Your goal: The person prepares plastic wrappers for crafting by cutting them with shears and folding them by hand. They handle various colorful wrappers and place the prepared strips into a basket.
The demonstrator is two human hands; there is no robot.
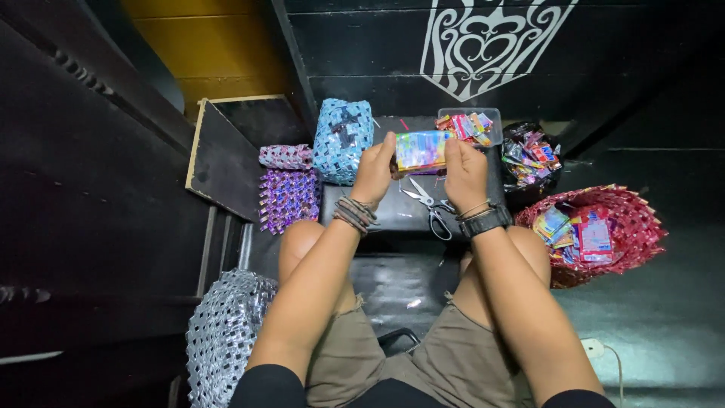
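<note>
Gripping wrapper [420,149] edges — both hands.

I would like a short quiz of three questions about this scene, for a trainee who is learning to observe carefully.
1. True or false: both hands hold the colourful wrapper strip.
2. Which thing lies on the dark board just below the hands? A) a knife B) scissors C) a pen
3. On which side of the person is the red woven basket?

Key:
1. True: the left hand and the right hand grip its two ends.
2. B
3. The right side; it holds loose wrappers.
</note>
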